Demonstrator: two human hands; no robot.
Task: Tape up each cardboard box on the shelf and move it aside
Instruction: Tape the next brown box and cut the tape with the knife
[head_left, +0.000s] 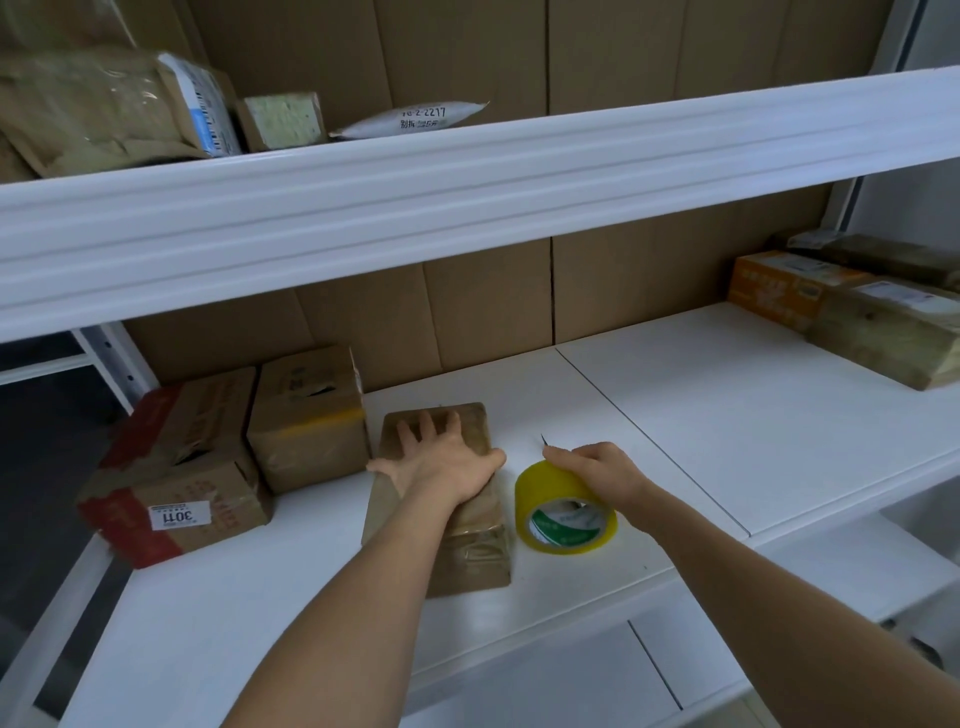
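The left hand (441, 462) is laid flat, fingers spread, on the long taped cardboard box (441, 540), pinning it to the shelf (727, 415). The right hand (597, 470) is curled over the yellow tape roll (566, 512), and a thin dark blade tip (543, 440) is seen past its fingers. Taping of this box looks nearly done; sliding it left toward the two stacked boxes (234, 447) is probably called for next. The blade's handle is hidden, and the far-right parcels (857, 306) are blurred.

flat box (457, 545) mid-shelf — two boxes (306, 421) left | tape roll (566, 512) right — parcels (852, 306) far right
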